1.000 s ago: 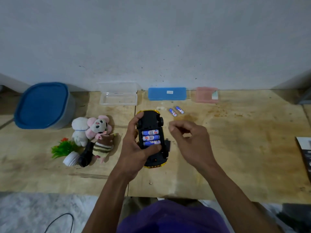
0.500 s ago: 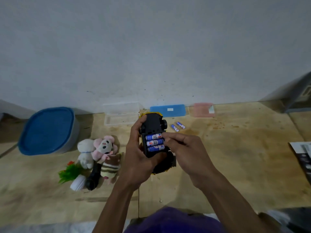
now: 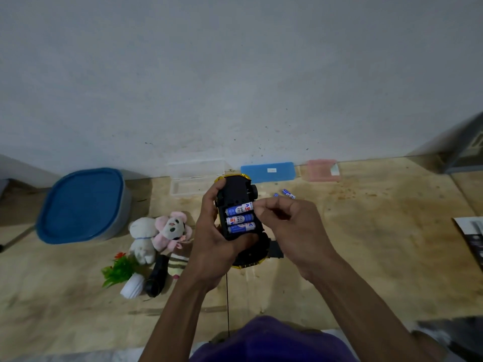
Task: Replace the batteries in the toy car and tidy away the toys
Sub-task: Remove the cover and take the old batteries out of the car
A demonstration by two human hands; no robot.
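The left hand point(image 3: 209, 246) grips the toy car point(image 3: 239, 205), held underside up above the worktop point(image 3: 366, 244). Three batteries point(image 3: 239, 219) sit in its open compartment. The right hand point(image 3: 290, 228) pinches the top battery's end. Beyond the car lie two loose batteries point(image 3: 287, 193) and a blue case point(image 3: 268, 171).

One toy car point(image 3: 236, 197), five batteries point(image 3: 239, 210), two plush toys point(image 3: 171, 228), three flat cases point(image 3: 268, 172).

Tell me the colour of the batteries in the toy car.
Blue and white batteries, with red lettering; head view.
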